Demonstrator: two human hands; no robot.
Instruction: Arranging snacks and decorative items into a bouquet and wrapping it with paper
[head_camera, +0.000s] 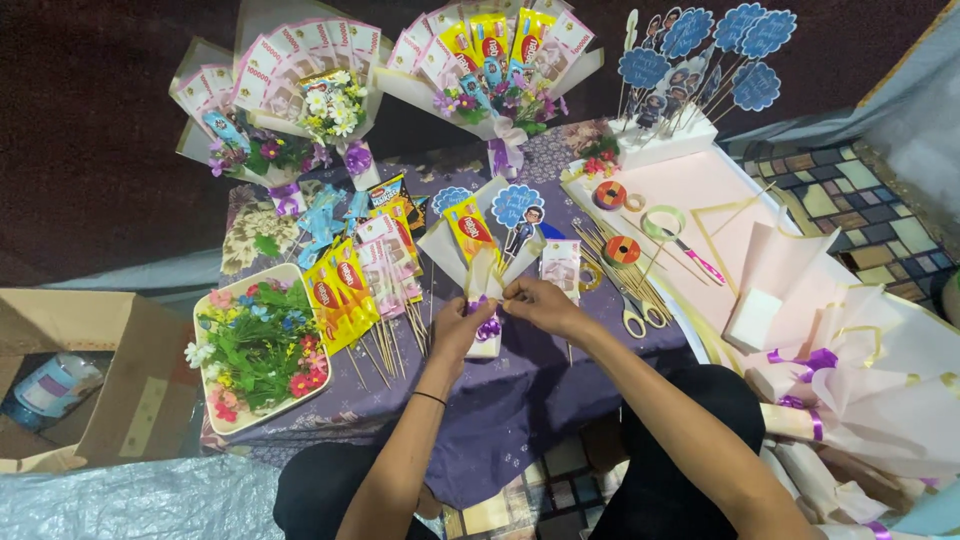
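At the middle of the tabletop (560, 385), draped in a purple patterned cloth, stands a small snack bouquet (478, 262) in cream wrapping. The left hand (462, 325) is closed around its lower stem, by the purple ribbon bow (488, 328). The right hand (537, 303) pinches the wrapping just beside it. Yellow snack packets on sticks (338, 292) lie left, scissors (638, 315) right.
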